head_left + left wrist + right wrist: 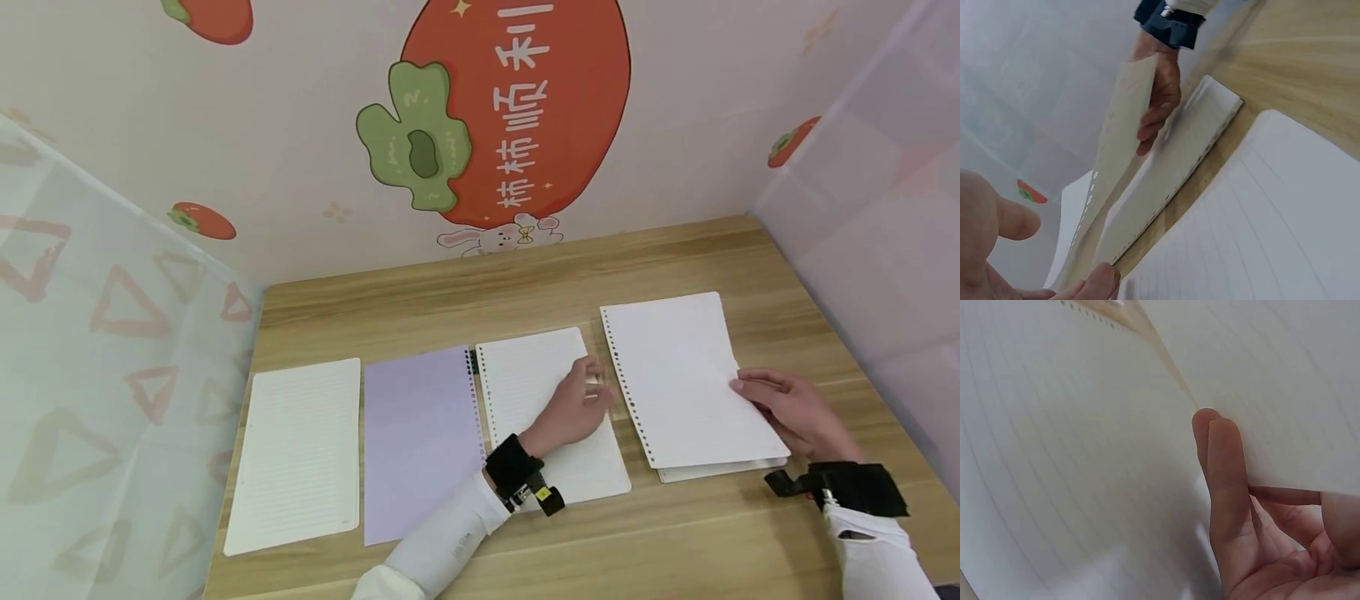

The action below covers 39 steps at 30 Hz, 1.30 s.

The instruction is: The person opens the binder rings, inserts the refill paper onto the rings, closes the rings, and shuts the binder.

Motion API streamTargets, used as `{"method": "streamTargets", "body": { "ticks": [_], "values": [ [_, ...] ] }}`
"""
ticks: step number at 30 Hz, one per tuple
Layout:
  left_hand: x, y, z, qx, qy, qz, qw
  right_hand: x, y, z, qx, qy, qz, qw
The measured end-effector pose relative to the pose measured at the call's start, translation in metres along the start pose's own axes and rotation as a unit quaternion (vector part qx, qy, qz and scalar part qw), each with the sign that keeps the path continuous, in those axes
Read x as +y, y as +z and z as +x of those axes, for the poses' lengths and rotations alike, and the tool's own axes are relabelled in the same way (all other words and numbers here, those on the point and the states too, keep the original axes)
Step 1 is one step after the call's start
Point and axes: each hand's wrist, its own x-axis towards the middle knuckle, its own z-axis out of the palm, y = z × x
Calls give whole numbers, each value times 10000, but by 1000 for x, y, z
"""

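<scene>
On the right of the table my right hand [798, 412] pinches the right edge of a white loose-leaf sheet [671, 379], punched with holes along its left side. The sheet is raised above a lower stack of lined paper [1175, 156]. In the right wrist view the fingers [1225, 469] lie under the raised sheet. My left hand [577, 404] hovers at the right edge of a lined paper stack [525, 358], close to the raised sheet's holes. Its thumb and fingers are apart in the left wrist view, and I see nothing gripped between them.
A purple punched sheet [420, 442] lies left of the middle stack, with a small dark piece [474, 361] at its upper right corner. Farther left lies a stack of lined paper [296, 458]. Printed walls [315, 108] border the wooden table [525, 287] at the back and sides.
</scene>
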Motion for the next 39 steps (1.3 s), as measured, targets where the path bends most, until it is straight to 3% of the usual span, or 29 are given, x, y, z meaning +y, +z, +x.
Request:
{"method": "streamTargets", "body": {
  "ticks": [3, 6, 8, 14, 22, 31, 39],
  "values": [
    [-1, -9, 1, 140, -323, -872, 9956, -2, 16, 1, -204, -109, 123, 9997],
    [-3, -18, 0, 244, -557, -1592, 9854, -3, 32, 4, -360, -229, 160, 9990],
    [-5, -23, -1, 292, -649, -1803, 9810, -1, 43, 6, -470, -327, 268, 9980],
    [-11, -37, -9, 588, -726, -1425, 9854, 1, 70, 8, -557, -317, -32, 9979],
    [-18, -58, -34, 935, -631, -1085, 9877, 4, 100, 13, -855, -294, -421, 9950],
    [-22, -70, -57, 1115, -691, -906, 9872, -1, 130, 16, -763, -348, -1621, 9832],
    [-30, -82, -77, 1272, -849, -660, 9860, 5, 156, 22, -649, -664, -1934, 9767]
  ]
}}
